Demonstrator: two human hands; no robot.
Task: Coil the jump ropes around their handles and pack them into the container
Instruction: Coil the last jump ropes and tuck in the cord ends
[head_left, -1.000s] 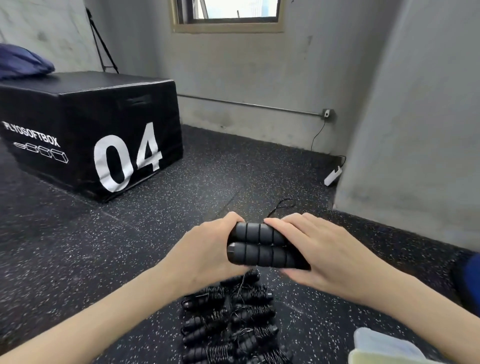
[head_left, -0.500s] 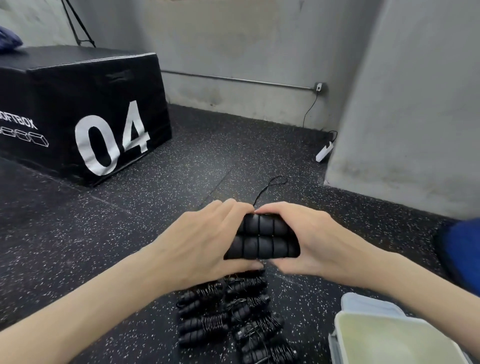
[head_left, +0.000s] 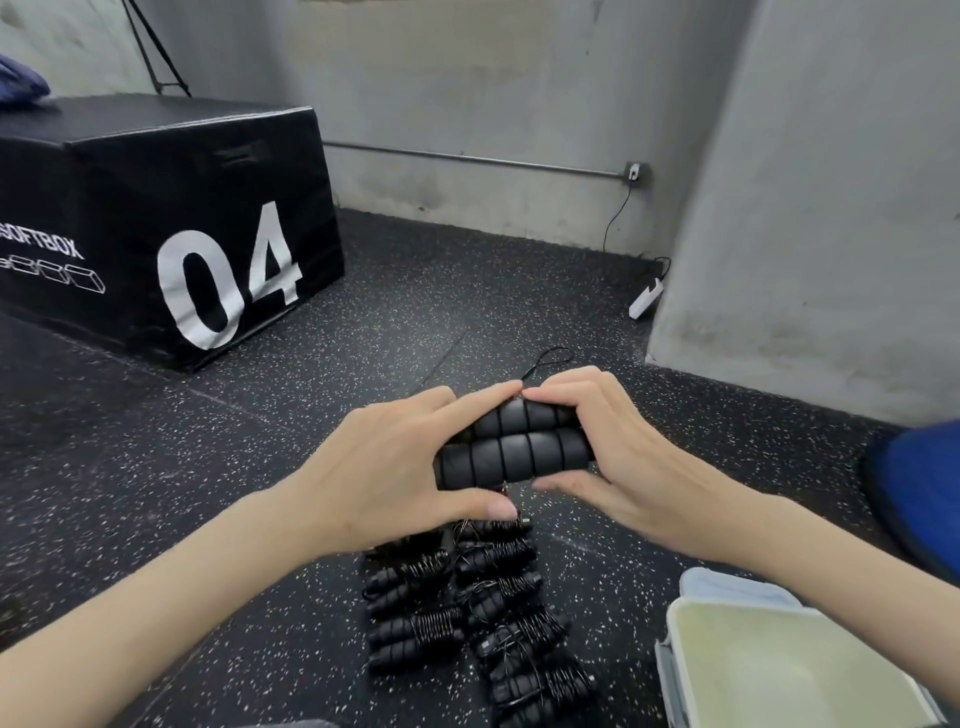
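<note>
Two black ribbed jump-rope handles (head_left: 511, 454) lie side by side in the air over the floor. My left hand (head_left: 395, 467) holds their left end between thumb and fingers. My right hand (head_left: 608, 457) grips the right end, and its fingertips pinch a thin black rope (head_left: 548, 364) that loops out behind the handles. Below my hands, several coiled jump ropes (head_left: 467, 597) lie in two rows on the floor. A pale open container (head_left: 675, 654) stands at the lower right.
A black soft box marked 04 (head_left: 171, 223) sits at the left on the speckled black floor. A grey pillar (head_left: 810, 208) rises at the right, with a white power strip (head_left: 645, 300) at its foot. Something blue (head_left: 919, 488) lies at the right edge.
The view has tilted down, so the container shows more. My hands have kept the handles together, and my right fingertips have moved up onto the rope at the handles' top.
</note>
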